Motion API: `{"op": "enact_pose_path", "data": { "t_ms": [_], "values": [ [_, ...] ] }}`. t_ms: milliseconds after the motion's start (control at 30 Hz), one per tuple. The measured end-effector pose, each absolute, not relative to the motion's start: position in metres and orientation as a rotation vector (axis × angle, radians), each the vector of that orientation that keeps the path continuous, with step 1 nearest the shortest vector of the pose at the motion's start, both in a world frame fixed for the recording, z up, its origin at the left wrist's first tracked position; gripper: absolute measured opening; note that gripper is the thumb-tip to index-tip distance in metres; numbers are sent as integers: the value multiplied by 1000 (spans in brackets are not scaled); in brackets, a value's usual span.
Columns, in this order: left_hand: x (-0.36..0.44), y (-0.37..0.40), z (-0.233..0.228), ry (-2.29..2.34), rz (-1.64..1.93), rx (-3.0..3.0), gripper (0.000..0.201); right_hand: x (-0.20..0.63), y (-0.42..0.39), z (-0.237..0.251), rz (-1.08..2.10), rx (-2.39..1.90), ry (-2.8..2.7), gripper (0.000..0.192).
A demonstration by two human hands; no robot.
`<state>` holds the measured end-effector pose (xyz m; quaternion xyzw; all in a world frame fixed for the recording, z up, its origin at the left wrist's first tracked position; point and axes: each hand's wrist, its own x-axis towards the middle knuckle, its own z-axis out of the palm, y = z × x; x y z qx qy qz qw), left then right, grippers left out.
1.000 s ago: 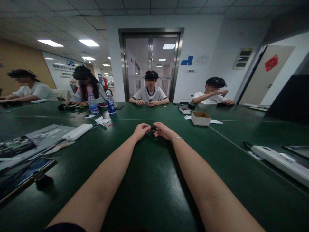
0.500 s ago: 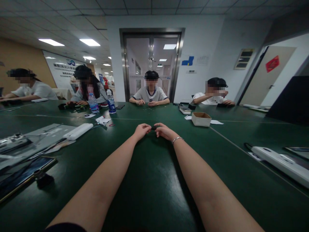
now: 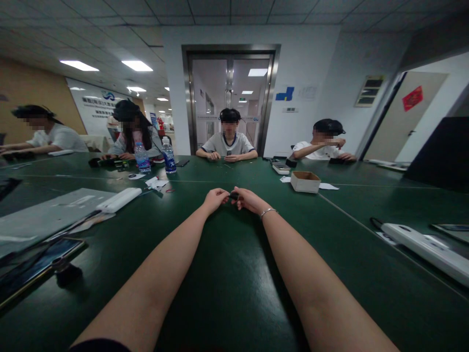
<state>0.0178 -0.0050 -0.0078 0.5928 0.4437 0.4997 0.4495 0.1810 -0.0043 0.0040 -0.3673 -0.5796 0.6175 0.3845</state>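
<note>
Both my arms reach forward over the dark green table (image 3: 223,274). Between my hands is a small black object (image 3: 233,195), too small and dark to name. My left hand (image 3: 215,199) pinches its left end with thumb and fingertips. On its other side, my right hand (image 3: 247,199) closes its fingers round the right end, a bracelet (image 3: 268,211) on that wrist. The fingertips of the two hands are almost touching. Part of the black object is hidden behind the right fingers.
A small open box (image 3: 305,182) stands beyond my right hand. Two bottles (image 3: 169,155) stand far left. A white power strip (image 3: 421,244) lies right; a phone (image 3: 44,264) lies left near a grey panel (image 3: 54,210). Across the table sits a person (image 3: 229,139), with others either side.
My right fingers have shifted slightly on the black object, and more of it shows. The metal item that lay on the grey panel at far left is gone from there.
</note>
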Motion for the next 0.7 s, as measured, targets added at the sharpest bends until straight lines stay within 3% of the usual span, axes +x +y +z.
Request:
{"op": "enact_pose_path", "data": {
  "t_ms": [67,167,333,467,700],
  "values": [
    [18,-5,-7,1095,1232,1461,10,181,-6,6,1557,-922,-1460,9],
    [18,-5,-8,1093,1235,1468,11,181,-9,8,1578,-878,-1424,22],
    [18,-3,-9,1091,1238,1444,10,182,-10,10,1617,-927,-1406,9],
    [17,-4,-9,1095,1229,1433,11,182,-10,9,1584,-887,-1424,23],
    [18,-4,-10,1066,1201,1435,11,181,-9,8,1577,-918,-1409,12]
  ]
}}
